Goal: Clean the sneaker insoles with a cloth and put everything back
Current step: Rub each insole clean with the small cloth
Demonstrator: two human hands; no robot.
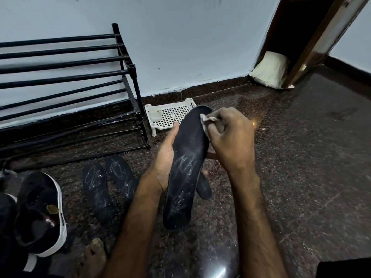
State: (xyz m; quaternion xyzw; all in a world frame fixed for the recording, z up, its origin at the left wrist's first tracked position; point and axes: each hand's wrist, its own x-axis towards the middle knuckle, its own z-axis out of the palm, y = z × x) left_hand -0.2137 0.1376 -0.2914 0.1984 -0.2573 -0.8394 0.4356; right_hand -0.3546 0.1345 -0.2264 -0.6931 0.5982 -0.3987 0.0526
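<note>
Insole (186, 177) held above the floor in our left grip (166, 157), fingers curled round its edge. Our right grip (230, 141) pinches the cloth (206, 118) at the toe end. Wiping step; next, we judge, strokes down toward the white-marked heel.

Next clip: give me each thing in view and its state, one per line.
Held insole: lifted off the floor, white scuffs on its lower half.
Left hand: grips the insole's side.
Right hand: fingers curled, pressing at the insole's toe end.
Cloth: bunched, pinched in the right hand.
Floor insoles: two, lying flat, white-marked.
Sneaker: on the floor, opening up.
White tray: upright by the wall.
</note>
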